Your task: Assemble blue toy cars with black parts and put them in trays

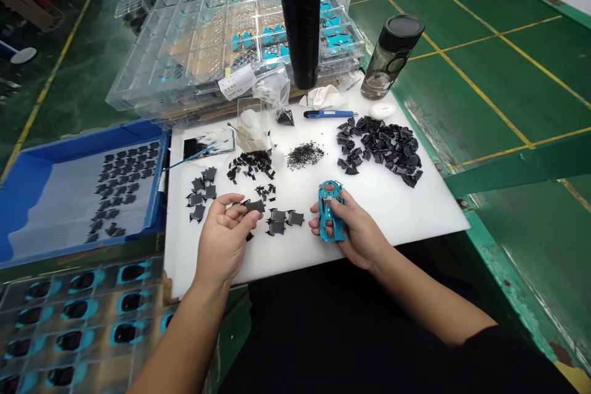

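Left fingers (247,225) around dark part (255,205), right fingers (341,210) around turquoise shell (322,214)

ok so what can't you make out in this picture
All in the head view:
Turquoise toy car shell: partly covered by the right hand.
Dark grey part: partly hidden by the left hand.
White label: print too small and blurred to read.
Black hanging tool: top cut off by the upper edge.
Tiny black pieces: too small to count.
Lower-left clear tray: cut off by the left and bottom edges.

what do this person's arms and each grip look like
Left grip and right grip are ungloved, with no watch or bracelet visible. Both forearms are bare; the right sleeve is short and black. No left sleeve shows.
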### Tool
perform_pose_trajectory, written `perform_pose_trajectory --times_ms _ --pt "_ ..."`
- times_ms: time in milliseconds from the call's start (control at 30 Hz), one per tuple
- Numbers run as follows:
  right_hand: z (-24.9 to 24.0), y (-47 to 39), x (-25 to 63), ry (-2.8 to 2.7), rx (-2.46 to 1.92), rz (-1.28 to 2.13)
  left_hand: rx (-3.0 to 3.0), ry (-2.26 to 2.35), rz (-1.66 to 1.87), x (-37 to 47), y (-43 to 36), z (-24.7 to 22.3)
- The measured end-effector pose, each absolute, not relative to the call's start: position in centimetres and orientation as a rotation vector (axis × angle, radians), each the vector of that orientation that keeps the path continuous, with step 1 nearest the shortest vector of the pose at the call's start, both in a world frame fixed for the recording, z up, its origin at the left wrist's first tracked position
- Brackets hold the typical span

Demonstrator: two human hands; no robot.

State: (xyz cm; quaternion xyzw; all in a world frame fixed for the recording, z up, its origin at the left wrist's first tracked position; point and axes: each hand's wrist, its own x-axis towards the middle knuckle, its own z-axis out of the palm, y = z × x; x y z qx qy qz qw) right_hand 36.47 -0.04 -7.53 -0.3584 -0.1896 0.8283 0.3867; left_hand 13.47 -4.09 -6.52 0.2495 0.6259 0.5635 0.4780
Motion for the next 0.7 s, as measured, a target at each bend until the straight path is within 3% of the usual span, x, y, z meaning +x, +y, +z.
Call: perform_pose_trajectory --times_ms 167,300,467,700 --pt "-7.7 -0.2 36.4 -0.258 -0.780 2.210 0.823 1.695 1.353 12.7 -5.6 -7.4" --pt "-7.7 -0.6 35.9 -0.138 -0.755 2.249 1.446 1.933 1.226 13.7 -6.9 -6.1" --pt "-8.0 -1.4 35.0 -0.068 -0.729 2.249 2.556 1.489 1.038 17.0 -6.9 -4.6" --pt "-8.2 -1.9 34.6 -0.031 -0.732 2.218 2.861 1.437 0.899 20.5 -6.3 -5.9"
